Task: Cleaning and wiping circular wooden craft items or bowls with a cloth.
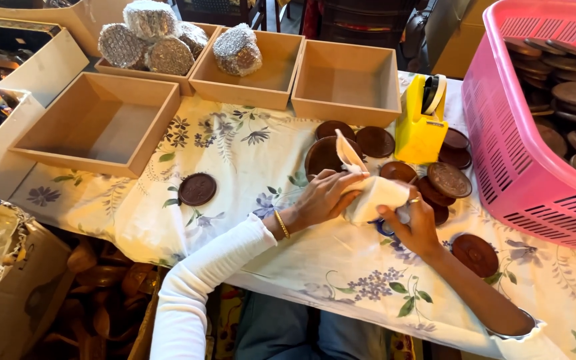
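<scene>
Your left hand (325,197) and right hand (416,223) meet over the middle of the counter (288,260), which is covered with a white floral cloth. Both hold a white paper-wrapped bundle (375,197), lifted just above the cloth. Your left fingers (349,181) are curled and pressed together over the bundle's left end, thumb side tucked against the paper. Your right fingers (395,212) wrap from below and the right, thumb across the front; a ring shows on one finger. Neither hand is spread; both are closed on the paper.

The bundle's long axis runs roughly left to right, tilted slightly up toward the right. A loose pointed flap of paper (349,153) sticks up and away from you at its left end. What is inside the wrap, you cannot tell.

Just behind the bundle lie dark brown round wooden discs (375,141), some overlapping, more to the right near a yellow tape dispenser (420,130). One single disc (197,189) lies well apart to the left, another (475,255) near your right forearm. A pink plastic basket (521,167) at right holds more discs. Open shallow wooden boxes (101,123) stand along the far edge; two hold silver foil-wrapped bundles (237,50).
</scene>
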